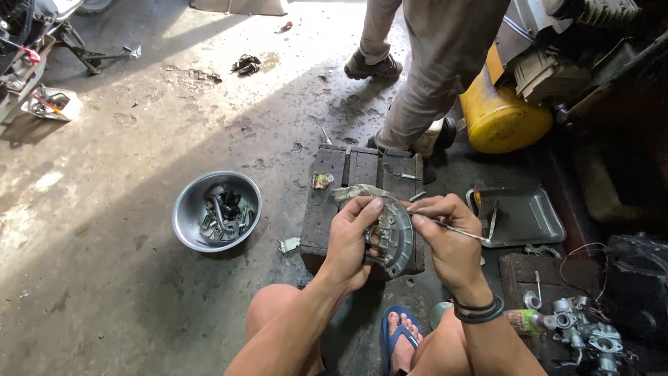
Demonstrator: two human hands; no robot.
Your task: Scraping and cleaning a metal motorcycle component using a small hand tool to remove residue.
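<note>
**Two hands on a round metal plate above a wooden block**

While the person sits low over the oily concrete floor (125,230), both hands work in the near middle of the scene. At the far left lies a small white tray (52,104) with bits in it, beside the frame of a motorbike (28,42). More to the right, on the floor, stands a grey metal bowl (216,210) filled with dark small parts. Next comes a dark wooden block (348,174) with a rag (355,193) on it. Just above this block the left hand (348,244) is closed around the left edge of a round metal plate (393,237), thumb on its face, and holds it upright and tilted. The right hand (449,240) touches the right edge of the plate and pinches a thin metal tool (456,229) between the fingers; the tool points to the right. Below the hands a foot in a blue sandal (398,338) rests on the floor. Far behind, another person stands in grey trousers (431,63), near a yellow tank (497,115). To the right of the hands lies a flat grey metal tray (529,219), and at the near right a carburettor (581,331) sits on a dark board.
</note>
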